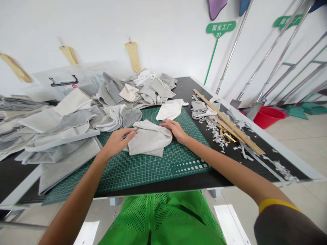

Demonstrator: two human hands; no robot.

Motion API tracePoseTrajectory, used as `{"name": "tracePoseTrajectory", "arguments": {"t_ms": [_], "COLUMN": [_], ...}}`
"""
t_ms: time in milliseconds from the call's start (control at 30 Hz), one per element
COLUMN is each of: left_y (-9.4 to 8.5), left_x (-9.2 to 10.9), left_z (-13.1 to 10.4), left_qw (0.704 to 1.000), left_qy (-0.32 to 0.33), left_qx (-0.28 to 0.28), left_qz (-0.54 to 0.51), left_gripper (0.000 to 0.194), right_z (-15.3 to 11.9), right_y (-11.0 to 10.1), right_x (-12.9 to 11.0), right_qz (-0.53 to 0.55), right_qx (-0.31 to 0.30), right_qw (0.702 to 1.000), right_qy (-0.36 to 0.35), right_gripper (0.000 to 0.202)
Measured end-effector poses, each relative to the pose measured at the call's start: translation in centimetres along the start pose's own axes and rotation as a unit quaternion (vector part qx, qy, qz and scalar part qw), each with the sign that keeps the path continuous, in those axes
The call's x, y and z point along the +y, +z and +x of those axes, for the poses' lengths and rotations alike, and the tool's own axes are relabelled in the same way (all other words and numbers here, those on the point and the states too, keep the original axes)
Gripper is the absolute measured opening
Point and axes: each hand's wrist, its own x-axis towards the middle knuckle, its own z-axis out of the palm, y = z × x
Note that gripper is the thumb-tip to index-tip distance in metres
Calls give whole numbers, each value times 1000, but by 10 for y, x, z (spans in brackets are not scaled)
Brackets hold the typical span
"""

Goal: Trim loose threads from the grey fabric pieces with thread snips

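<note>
A light grey piece of cloth (150, 137) lies folded and rumpled on the green cutting mat (122, 173). At its left edge, my left hand (119, 141) is closed around a slim dark-blue tool (126, 135), perhaps a pen; its exact kind is hard to make out. The thumb and fingers of that hand also touch the cloth. My right hand (176, 130) rests at the cloth's right edge, its fingers stretched out over the fabric. Just beyond the fingers, a white cloth piece (170, 109) lies flat on the mat.
Stacked grey cloths (63, 136) cover the left side, with a loose heap (150, 86) behind. On the right are wooden strips (230, 124), gold-handled scissors (226, 135) and white scraps (214, 129). A clear plastic box (63, 80) stands against the wall. A red bucket (270, 117) is on the floor.
</note>
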Motion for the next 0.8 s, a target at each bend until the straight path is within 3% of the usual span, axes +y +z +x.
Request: {"name": "tracePoseTrajectory", "arguments": {"t_ms": [300, 567, 800], "left_y": [12, 29, 31], "left_x": [-3, -3, 1], "left_z": [2, -8, -18], "left_qw": [996, 984, 986], "left_qy": [22, 19, 55], "left_qx": [-38, -24, -42], "left_qz": [77, 176, 151], "left_gripper": [45, 42, 44], "right_z": [1, 3, 3], "right_y": [-1, -4, -4], "right_x": [1, 5, 4], "right_qz": [-2, -7, -8], "right_qx": [0, -8, -8], "right_qw": [1000, 1000, 1000], "right_qy": [-4, -8, -12], "right_gripper": [23, 26, 29]}}
